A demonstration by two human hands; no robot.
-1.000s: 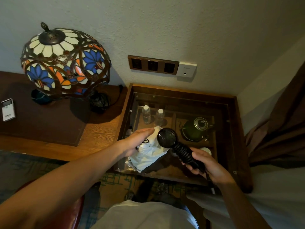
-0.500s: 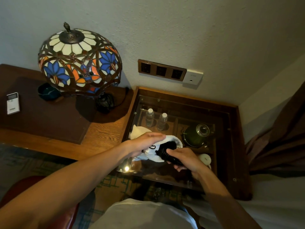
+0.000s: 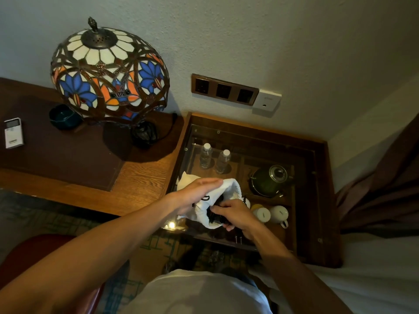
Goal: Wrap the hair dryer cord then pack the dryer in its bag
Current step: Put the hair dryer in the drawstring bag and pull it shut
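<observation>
Over the glass-topped bench (image 3: pixel 323 200), at centre frame, sits the white drawstring bag (image 3: pixel 232 190). The left hand (image 3: pixel 195 194) lies across its top, fingers nearly straight. Just right of it, the right hand (image 3: pixel 235 215) curls round the black hair dryer (image 3: pixel 215 219) — partly inside the bag's mouth.

A broad stained-glass lamp shade (image 3: pixel 108 71) overhangs the back of the wooden table (image 3: pixel 140 177). That leaves open room only low beneath it or over the bare boards near the front edge. Its dark base (image 3: pixel 144 134) stands near the lower glass-topped table (image 3: pixel 322 200). There the white cloth bag (image 3: pixel 229 189), the black hair dryer (image 3: pixel 215 219) at its mouth, the left hand (image 3: pixel 195 193) and the right hand (image 3: pixel 233 211) fill the near left part. The pane towards the wall is bare. Two clear bottles (image 3: pixel 205 155), a green kettle (image 3: pixel 269 180) and white cups (image 3: pixel 278 214) appear to sit under the glass. A brown curtain (image 3: pixel 381 196) and a white bed (image 3: pixel 374 268) close the right side.
</observation>
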